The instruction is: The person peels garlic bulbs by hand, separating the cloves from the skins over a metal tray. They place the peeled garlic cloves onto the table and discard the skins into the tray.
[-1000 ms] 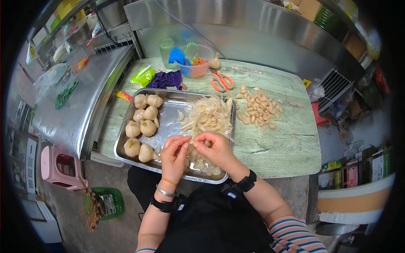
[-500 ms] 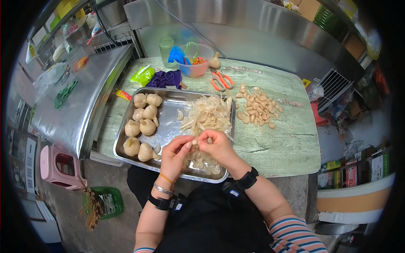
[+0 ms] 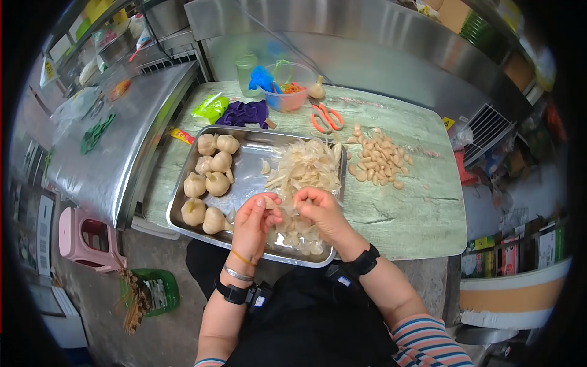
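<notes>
Over the front of a metal tray (image 3: 247,150), my left hand (image 3: 252,223) holds a garlic clove (image 3: 269,203) between thumb and fingers. A little to the right, my right hand (image 3: 324,214) is closed in a pinch; what is between its fingertips is too small to make out. Garlic skins (image 3: 306,165) are heaped in the tray's right half, with more loose skins (image 3: 299,235) below the hands. Whole garlic bulbs (image 3: 194,185) line the tray's left side. Peeled cloves (image 3: 382,159) lie in a pile on the table, right of the tray.
Behind the tray are orange-handled scissors (image 3: 327,118), a clear plastic tub (image 3: 296,92), a purple cloth (image 3: 244,114) and a green packet (image 3: 211,108). A steel counter (image 3: 128,140) stands left of the green table (image 3: 403,214). On the floor are a pink stool (image 3: 92,238) and a green basket (image 3: 162,290).
My hands have moved apart from where they met over the tray. The clove stays in my left hand, while my right has shifted slightly right. The whole view has shifted a little.
</notes>
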Action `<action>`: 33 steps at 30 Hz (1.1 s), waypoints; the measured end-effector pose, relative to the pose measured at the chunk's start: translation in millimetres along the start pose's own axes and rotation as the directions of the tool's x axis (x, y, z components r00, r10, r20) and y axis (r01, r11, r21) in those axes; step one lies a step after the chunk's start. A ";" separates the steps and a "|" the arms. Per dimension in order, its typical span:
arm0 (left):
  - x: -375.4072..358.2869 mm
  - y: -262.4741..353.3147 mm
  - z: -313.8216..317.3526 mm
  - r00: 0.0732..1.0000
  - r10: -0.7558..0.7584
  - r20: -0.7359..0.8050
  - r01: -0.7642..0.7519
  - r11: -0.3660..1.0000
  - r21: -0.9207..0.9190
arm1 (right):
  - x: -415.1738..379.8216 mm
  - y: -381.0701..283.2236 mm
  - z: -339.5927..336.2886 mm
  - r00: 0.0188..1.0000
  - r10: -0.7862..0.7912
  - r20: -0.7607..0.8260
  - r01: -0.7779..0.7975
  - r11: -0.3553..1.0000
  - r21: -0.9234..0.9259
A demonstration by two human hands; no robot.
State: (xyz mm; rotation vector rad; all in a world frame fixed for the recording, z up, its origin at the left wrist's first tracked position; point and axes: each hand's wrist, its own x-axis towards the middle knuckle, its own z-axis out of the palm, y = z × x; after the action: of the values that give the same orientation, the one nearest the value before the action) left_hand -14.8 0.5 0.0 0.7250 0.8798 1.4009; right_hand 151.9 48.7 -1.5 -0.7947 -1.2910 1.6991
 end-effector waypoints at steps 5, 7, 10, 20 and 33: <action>-0.7 0.3 -3.3 0.997 0.037 -0.064 -0.041 0.997 -0.064 | 10.2 20.2 0.7 0.982 -0.014 -0.190 -0.077 0.884 -0.461; -1.6 1.4 1.3 0.994 0.026 -0.109 -0.021 0.998 0.052 | 6.1 13.5 10.9 0.978 -0.117 -0.173 0.032 0.903 -0.428; -0.8 -1.3 6.2 0.984 0.108 -0.139 -0.077 0.974 0.212 | -5.1 -13.3 24.2 0.966 -0.223 -0.134 0.148 0.893 -0.424; -4.8 -0.5 6.6 0.982 0.188 0.012 -0.176 0.889 0.422 | -6.5 -15.7 22.0 0.990 -0.022 -0.142 -0.016 0.964 -0.264; -3.2 -4.3 6.2 0.977 0.197 -0.087 -0.176 0.963 0.204 | -0.7 3.8 10.8 0.998 -0.064 -0.021 0.054 0.944 -0.325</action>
State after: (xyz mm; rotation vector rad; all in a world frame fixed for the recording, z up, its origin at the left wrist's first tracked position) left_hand -7.2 -2.4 -0.3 0.9084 1.0654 1.5453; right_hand 142.0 43.0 -2.2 -0.9571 -1.5808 1.4388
